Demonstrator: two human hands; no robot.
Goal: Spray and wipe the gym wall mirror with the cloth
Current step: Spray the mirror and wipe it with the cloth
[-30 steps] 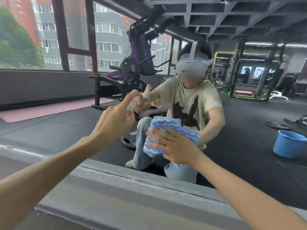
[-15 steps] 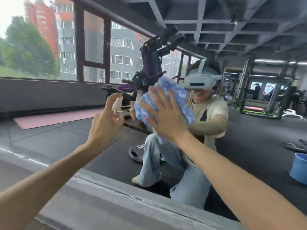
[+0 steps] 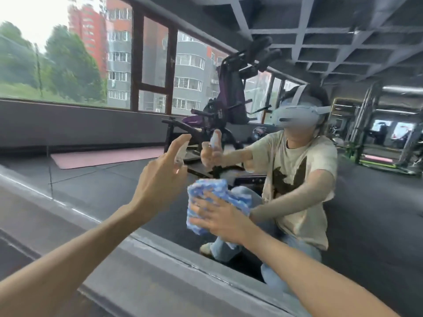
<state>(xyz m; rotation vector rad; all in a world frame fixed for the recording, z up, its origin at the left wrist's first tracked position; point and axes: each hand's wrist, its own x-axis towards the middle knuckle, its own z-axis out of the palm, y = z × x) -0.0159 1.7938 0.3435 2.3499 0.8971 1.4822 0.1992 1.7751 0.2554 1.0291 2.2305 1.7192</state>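
Note:
The wall mirror [image 3: 96,181] fills the view and reflects me kneeling in front of it. My right hand [image 3: 220,217] presses a folded blue-and-white cloth [image 3: 207,191] flat against the glass, fingers spread and straight. The cloth sits low on the mirror, just above its bottom edge. My left hand [image 3: 158,179] is raised to the left of the cloth and grips a small clear spray bottle [image 3: 180,154], with the index finger stretched up along its top. Most of the bottle is hidden behind that hand.
A grey ledge [image 3: 146,266] runs along the mirror's bottom edge. The reflection shows a purple-and-black gym machine [image 3: 231,99], a pink mat [image 3: 107,156], large windows and racks at the far right.
My right hand has swept the cloth down the glass from face height to near the bottom edge. The left hand stays raised with the spray bottle, shifted slightly right.

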